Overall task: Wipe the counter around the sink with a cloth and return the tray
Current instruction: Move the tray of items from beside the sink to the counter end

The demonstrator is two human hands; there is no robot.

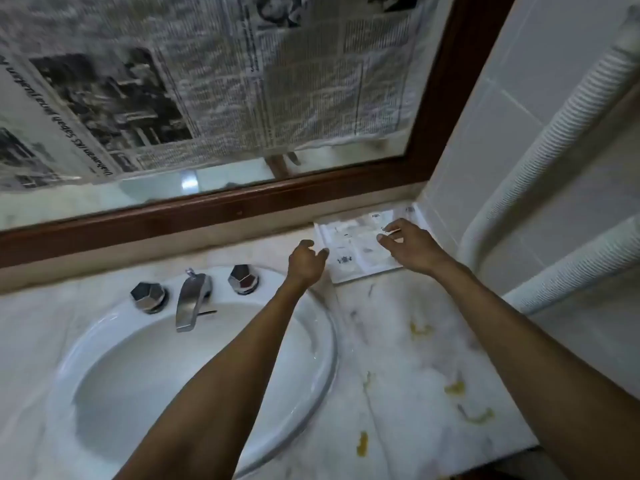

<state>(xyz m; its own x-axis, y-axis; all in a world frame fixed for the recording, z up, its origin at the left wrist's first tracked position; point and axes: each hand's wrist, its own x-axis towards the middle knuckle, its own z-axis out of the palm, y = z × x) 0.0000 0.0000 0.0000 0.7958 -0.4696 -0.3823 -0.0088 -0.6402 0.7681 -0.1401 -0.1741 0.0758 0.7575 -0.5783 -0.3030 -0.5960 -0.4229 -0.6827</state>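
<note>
A clear plastic tray (pixel 356 247) lies flat on the marble counter (pixel 408 362) in the back right corner, against the mirror frame and the tiled wall. My left hand (pixel 306 261) hovers at the tray's left edge with curled fingers, holding nothing. My right hand (pixel 408 245) is over the tray's right side, fingers bent and apart; whether it touches the tray is unclear. Several yellow stains (pixel 453 388) mark the counter right of the white sink (pixel 194 368). No cloth is in view.
A chrome faucet (pixel 190 301) with two faceted knobs (pixel 149 296) sits at the sink's back rim. A wood-framed mirror (pixel 436 109) covered with newspaper stands behind. White ribbed hoses (pixel 568 123) run along the tiled wall on the right.
</note>
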